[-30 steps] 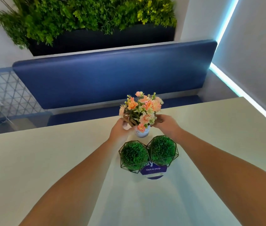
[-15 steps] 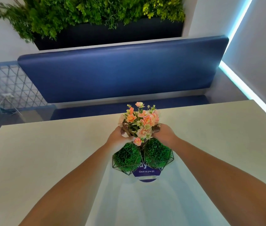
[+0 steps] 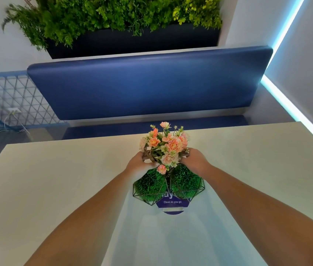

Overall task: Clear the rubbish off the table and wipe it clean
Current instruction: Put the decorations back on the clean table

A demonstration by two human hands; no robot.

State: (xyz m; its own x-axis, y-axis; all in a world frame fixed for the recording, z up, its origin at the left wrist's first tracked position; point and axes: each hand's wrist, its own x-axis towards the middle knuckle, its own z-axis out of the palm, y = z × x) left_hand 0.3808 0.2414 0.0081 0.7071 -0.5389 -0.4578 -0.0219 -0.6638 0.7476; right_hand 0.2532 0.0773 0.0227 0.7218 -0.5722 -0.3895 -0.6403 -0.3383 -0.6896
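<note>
- Table (image 3: pixel 56 179), cream top, fills the lower frame; no rubbish or cloth in view.
- Left hand (image 3: pixel 139 163) and right hand (image 3: pixel 196 160) cupped around the flower pot (image 3: pixel 166 146) at centre; the pot itself is hidden, so lifted or resting: cannot tell.
- Just below: two wire-caged green balls (image 3: pixel 168 184) and a "Clean as you go" sign (image 3: pixel 172 202).
- Step looks like repositioning decor, probably after wiping. Next: set the pot upright, let go.

The table (image 3: pixel 56 179) in front of me was a pale cream, smooth-surfaced top. Near its middle stood two green grass balls in black wire frames (image 3: pixel 168 184), touching side by side, with a round purple sign (image 3: pixel 172 203) reading "Clean as you go" just before them. Behind them stood a peach flower arrangement (image 3: pixel 166 145); its base was hidden.
</note>
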